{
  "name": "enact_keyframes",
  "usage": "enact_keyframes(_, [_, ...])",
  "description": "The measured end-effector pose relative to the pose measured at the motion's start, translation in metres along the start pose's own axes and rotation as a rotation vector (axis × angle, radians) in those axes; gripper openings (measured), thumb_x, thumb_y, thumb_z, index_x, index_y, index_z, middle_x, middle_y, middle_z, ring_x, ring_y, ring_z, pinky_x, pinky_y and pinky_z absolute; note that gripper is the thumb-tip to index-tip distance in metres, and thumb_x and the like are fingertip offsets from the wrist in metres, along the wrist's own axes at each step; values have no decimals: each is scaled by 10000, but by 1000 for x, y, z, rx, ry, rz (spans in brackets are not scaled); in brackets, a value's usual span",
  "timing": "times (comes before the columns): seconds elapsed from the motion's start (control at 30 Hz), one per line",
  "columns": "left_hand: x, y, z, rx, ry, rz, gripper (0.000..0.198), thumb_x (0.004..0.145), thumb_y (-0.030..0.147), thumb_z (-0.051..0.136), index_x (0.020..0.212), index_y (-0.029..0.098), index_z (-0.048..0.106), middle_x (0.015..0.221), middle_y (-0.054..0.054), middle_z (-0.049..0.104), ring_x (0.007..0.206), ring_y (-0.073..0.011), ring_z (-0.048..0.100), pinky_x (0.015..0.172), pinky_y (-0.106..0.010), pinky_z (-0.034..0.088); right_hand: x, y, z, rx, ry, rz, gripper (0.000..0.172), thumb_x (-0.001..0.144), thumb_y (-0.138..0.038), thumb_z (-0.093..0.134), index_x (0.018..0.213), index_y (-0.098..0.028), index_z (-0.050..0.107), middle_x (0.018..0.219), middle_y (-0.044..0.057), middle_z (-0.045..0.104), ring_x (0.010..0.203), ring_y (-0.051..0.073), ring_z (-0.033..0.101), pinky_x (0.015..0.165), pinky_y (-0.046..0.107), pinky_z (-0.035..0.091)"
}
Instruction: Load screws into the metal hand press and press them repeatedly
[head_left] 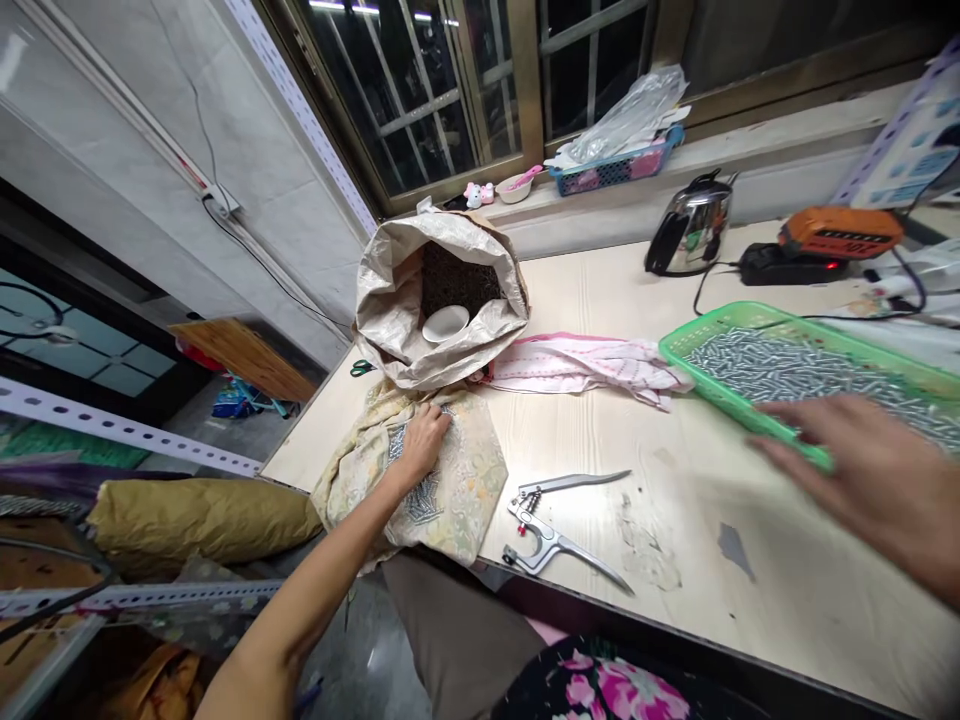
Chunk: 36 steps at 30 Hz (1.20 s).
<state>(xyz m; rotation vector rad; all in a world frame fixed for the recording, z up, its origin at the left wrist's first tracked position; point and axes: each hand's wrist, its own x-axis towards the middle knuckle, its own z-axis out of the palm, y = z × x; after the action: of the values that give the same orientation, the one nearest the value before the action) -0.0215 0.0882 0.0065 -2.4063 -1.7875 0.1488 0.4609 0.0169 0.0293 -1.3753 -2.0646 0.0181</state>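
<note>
My left hand [426, 440] rests on a pile of small silvery metal pins [424, 500], which lies on a yellowish patterned cloth [469, 480]. Its fingers are curled down into the pins, and their tips are hidden. My right hand [862, 475], blurred by motion, is at the near rim of a green plastic basket [750, 410]. Its thumb and fingers look apart, with part of the rim showing between them. Many similar metal pins [810, 365] fill the basket. Between my hands lie silver hand pliers [551, 540], their handles spread.
Behind the cloth stands an open woven sack [390, 290] with dark contents and a white bowl [445, 323]. A pink-white towel [577, 365] lies beside it. Farther back are a steel kettle [694, 225] and an orange battery [840, 232] on a charger. Scissors [361, 368] lie left.
</note>
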Motion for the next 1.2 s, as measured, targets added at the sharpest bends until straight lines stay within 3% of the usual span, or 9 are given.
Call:
enact_keyframes(0.17, [13, -4, 3, 10, -31, 89, 251, 973, 188, 391, 954, 165, 640, 973, -91, 596, 976, -236, 490, 785, -308, 408, -44, -101, 61, 216, -217, -85, 253, 987, -376, 390, 1059, -238, 589, 962, 78, 607, 831, 196, 609, 694, 344, 514])
enact_keyframes(0.3, [22, -10, 9, -33, -17, 97, 252, 973, 211, 412, 874, 143, 633, 961, -93, 598, 973, -222, 520, 822, -301, 418, -55, -142, 89, 255, -370, -69, 197, 969, -335, 448, 1027, -223, 599, 942, 70, 600, 820, 193, 592, 683, 337, 499])
enact_keyframes(0.53, [28, -17, 16, -22, 16, 128, 245, 969, 199, 406, 1150, 182, 571, 1097, -86, 555, 1026, -212, 513, 819, -296, 432, -70, -152, 122, 117, -267, -20, 187, 971, -299, 438, 990, -213, 602, 889, 58, 569, 792, 200, 560, 686, 345, 443])
enact_keyframes(0.67, [37, -14, 13, 28, -26, 209, 210, 947, 156, 417, 991, 176, 621, 996, -79, 578, 972, -219, 508, 794, -301, 431, -73, -156, 129, 73, -199, 10, 197, 977, -300, 429, 938, -206, 597, 866, 58, 565, 777, 194, 542, 684, 336, 420])
enact_keyframes(0.83, [42, -10, 9, 0, 18, 228, 232, 913, 120, 415, 851, 164, 635, 945, -92, 580, 953, -223, 498, 803, -314, 434, -69, -162, 126, 15, -188, 9, 156, 962, -249, 452, 897, -206, 588, 862, 51, 570, 782, 186, 543, 699, 325, 415])
enact_keyframes(0.97, [32, -6, 0, -112, 123, 132, 257, 907, 190, 424, 831, 170, 669, 963, -107, 599, 973, -243, 511, 807, -340, 445, -65, -162, 121, -3, -231, 17, 62, 923, -202, 520, 907, -207, 580, 881, 48, 576, 808, 197, 547, 721, 332, 423])
enact_keyframes(1.07, [11, 7, -14, -363, 209, -24, 229, 875, 245, 483, 860, 169, 699, 956, -104, 662, 954, -245, 564, 832, -349, 453, -64, -159, 119, 31, -268, 1, 49, 912, -188, 541, 932, -205, 583, 904, 49, 575, 830, 196, 545, 734, 327, 427])
enact_keyframes(1.13, [-10, 25, -23, -612, 174, -166, 216, 834, 302, 543, 863, 172, 713, 911, -80, 702, 868, -221, 612, 796, -322, 467, -64, -157, 119, 59, -288, -14, 50, 909, -183, 550, 943, -193, 585, 913, 53, 573, 849, 199, 544, 749, 329, 428])
enact_keyframes(1.2, [-34, 49, -30, -865, 50, -266, 253, 782, 376, 600, 847, 165, 723, 844, -60, 721, 769, -196, 631, 716, -284, 472, -64, -155, 118, 84, -297, -23, 52, 908, -180, 552, 947, -179, 587, 910, 58, 571, 860, 206, 541, 757, 334, 423])
